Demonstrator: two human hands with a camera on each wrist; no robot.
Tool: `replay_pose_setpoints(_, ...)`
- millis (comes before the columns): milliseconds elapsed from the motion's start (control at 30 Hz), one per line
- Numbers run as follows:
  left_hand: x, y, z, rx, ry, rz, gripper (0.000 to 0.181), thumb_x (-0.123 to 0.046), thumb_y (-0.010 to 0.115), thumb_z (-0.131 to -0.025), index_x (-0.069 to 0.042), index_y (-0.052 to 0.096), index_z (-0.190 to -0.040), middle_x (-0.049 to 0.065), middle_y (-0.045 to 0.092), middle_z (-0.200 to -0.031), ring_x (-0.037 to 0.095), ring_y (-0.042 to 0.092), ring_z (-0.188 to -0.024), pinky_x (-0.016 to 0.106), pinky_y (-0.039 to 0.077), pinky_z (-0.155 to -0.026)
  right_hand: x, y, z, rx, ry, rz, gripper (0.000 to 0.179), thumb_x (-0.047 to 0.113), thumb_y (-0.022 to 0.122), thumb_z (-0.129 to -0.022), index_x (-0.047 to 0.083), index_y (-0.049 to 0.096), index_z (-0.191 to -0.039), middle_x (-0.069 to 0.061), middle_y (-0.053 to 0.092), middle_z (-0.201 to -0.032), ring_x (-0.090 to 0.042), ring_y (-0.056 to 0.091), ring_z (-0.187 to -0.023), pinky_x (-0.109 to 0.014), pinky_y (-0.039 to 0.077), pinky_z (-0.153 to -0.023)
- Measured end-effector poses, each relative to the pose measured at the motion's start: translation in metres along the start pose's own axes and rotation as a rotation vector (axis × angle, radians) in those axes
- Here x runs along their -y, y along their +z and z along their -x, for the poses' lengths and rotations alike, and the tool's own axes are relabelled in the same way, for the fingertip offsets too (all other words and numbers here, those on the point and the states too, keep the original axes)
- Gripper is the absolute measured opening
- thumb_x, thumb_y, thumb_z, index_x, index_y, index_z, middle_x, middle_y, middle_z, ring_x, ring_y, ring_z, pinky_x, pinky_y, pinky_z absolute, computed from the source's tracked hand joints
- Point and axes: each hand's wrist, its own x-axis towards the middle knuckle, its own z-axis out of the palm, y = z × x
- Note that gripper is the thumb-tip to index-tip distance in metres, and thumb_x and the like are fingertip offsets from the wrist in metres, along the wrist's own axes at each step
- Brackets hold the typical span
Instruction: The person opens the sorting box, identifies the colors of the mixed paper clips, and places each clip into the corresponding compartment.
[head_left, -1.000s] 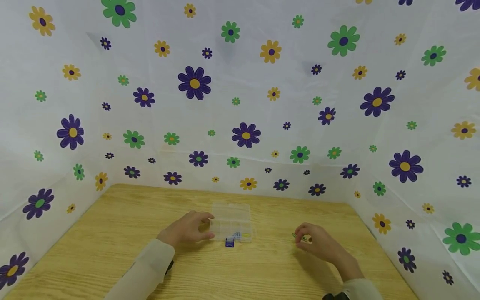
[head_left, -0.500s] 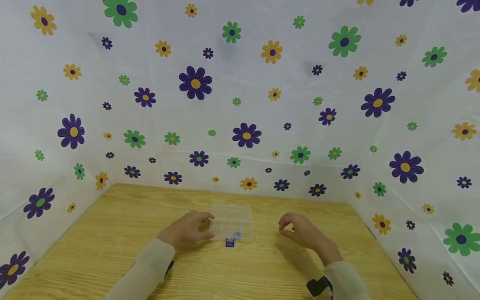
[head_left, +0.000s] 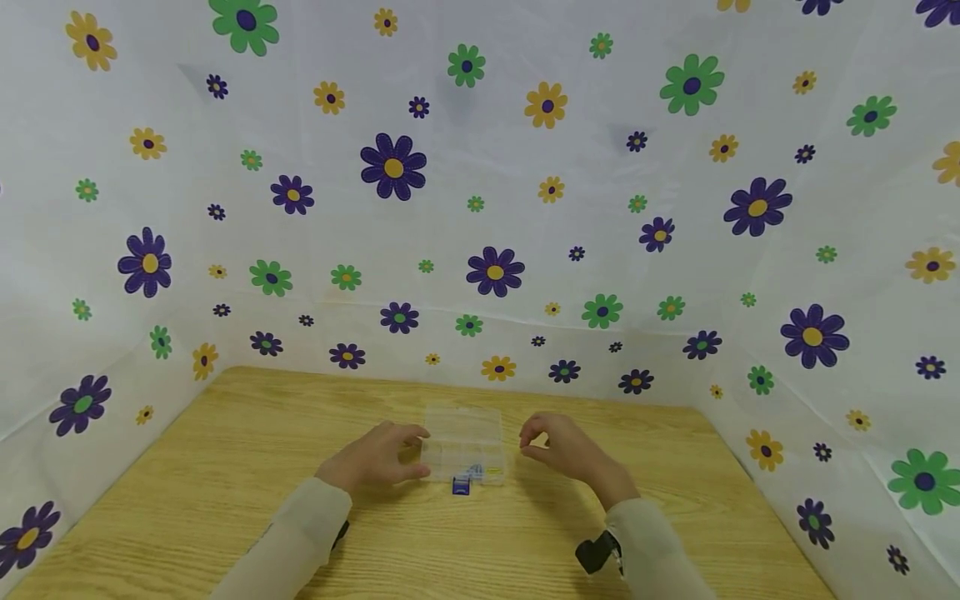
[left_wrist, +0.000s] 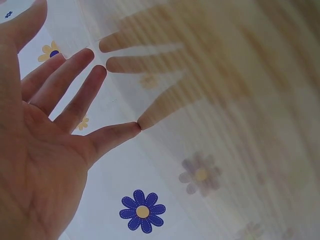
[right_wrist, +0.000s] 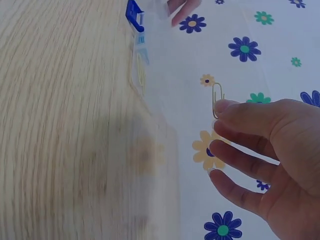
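My right hand (head_left: 572,454) is just right of a clear plastic compartment box (head_left: 463,457). Between its thumb and forefinger it pinches a thin wire paper clip (right_wrist: 216,97), too small to make out in the head view. At the box's left side my left hand (head_left: 375,457) has its fingers spread around that edge; whether they press on it I cannot tell. In the left wrist view the left hand (left_wrist: 55,145) shows straight fingers and a bare palm. Yellow wire clips (head_left: 492,472) lie in the box's front right compartment.
A small blue plastic piece (head_left: 461,486) is at the box's front edge, with a light blue item (head_left: 475,472) behind it. The wooden table (head_left: 480,542) is bounded by flower-printed white sheeting (head_left: 450,225) at the back and both sides.
My right hand has moved left from the right part of the table to near the box, carrying the paper clip. The left hand stays at the box's left edge.
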Motion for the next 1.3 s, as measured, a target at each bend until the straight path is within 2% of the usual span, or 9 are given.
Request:
replay_pose_setpoints(100, -0.001, 0.0, 0.0, 0.001, -0.01, 0.007, 0.061, -0.043, 0.075, -0.093, -0.007, 0.06, -0.139, 0.015, 0.069, -0.133, 0.037, 0.059, -0.127, 0.06, 0.044, -0.114, 0.001, 0.005, -0.007, -0.002, -0.003, -0.002, 0.005, 0.01, 0.074, -0.095, 0.012, 0.072, -0.09, -0.001, 0.072, -0.099, -0.022, 0.069, -0.094, -0.034, 0.059, -0.08)
replay_pose_setpoints(300, 0.001, 0.001, 0.0, 0.002, -0.005, 0.006, 0.061, -0.044, 0.075, -0.092, -0.008, 0.061, -0.139, 0.015, 0.07, -0.132, 0.037, 0.059, -0.126, 0.06, 0.044, -0.112, 0.004, 0.013, -0.016, -0.013, 0.009, -0.012, 0.006, 0.01, 0.074, -0.094, 0.013, 0.073, -0.09, -0.001, 0.072, -0.098, -0.018, 0.068, -0.092, -0.03, 0.058, -0.079)
replay_pose_setpoints(533, 0.008, 0.003, -0.004, -0.002, 0.085, -0.004, 0.061, -0.043, 0.074, -0.094, -0.003, 0.061, -0.138, 0.016, 0.072, -0.128, 0.035, 0.067, -0.121, 0.057, 0.05, -0.108, 0.006, 0.021, -0.023, -0.016, 0.026, -0.051, 0.005, 0.01, 0.075, -0.094, 0.006, 0.075, -0.091, -0.005, 0.073, -0.1, -0.024, 0.069, -0.094, -0.033, 0.059, -0.079)
replay_pose_setpoints(800, 0.007, 0.003, -0.003, -0.012, 0.088, -0.013, 0.059, -0.043, 0.074, -0.094, -0.004, 0.063, -0.137, 0.015, 0.072, -0.129, 0.034, 0.067, -0.12, 0.056, 0.051, -0.108, 0.007, 0.028, -0.027, 0.002, 0.045, -0.08, 0.004, 0.009, 0.076, -0.093, 0.007, 0.075, -0.089, -0.004, 0.072, -0.098, -0.02, 0.067, -0.092, -0.036, 0.059, -0.083)
replay_pose_setpoints(967, 0.006, 0.002, -0.003, -0.008, 0.083, -0.01, 0.061, -0.044, 0.074, -0.094, -0.003, 0.062, -0.137, 0.017, 0.072, -0.129, 0.036, 0.066, -0.121, 0.057, 0.049, -0.109, 0.006, 0.031, -0.027, 0.019, 0.02, -0.097, 0.006, 0.009, 0.076, -0.093, 0.004, 0.074, -0.089, -0.004, 0.073, -0.096, -0.019, 0.066, -0.09, -0.04, 0.06, -0.083)
replay_pose_setpoints(1100, 0.006, 0.003, -0.003, -0.009, 0.072, -0.008, 0.061, -0.044, 0.074, -0.093, -0.004, 0.062, -0.138, 0.017, 0.071, -0.13, 0.037, 0.064, -0.122, 0.059, 0.048, -0.11, 0.005, 0.034, -0.028, 0.034, -0.003, -0.081, 0.008, 0.01, 0.077, -0.092, 0.003, 0.075, -0.089, -0.004, 0.074, -0.095, -0.018, 0.067, -0.091, -0.044, 0.059, -0.088)
replay_pose_setpoints(1300, 0.007, 0.003, -0.003, -0.009, 0.068, -0.014, 0.061, -0.045, 0.074, -0.093, -0.004, 0.062, -0.138, 0.016, 0.071, -0.129, 0.036, 0.064, -0.122, 0.059, 0.047, -0.11, 0.007, 0.034, -0.027, 0.07, 0.001, -0.086, 0.004, 0.007, 0.076, -0.092, 0.008, 0.076, -0.088, -0.004, 0.073, -0.095, -0.021, 0.065, -0.093, -0.05, 0.055, -0.095)
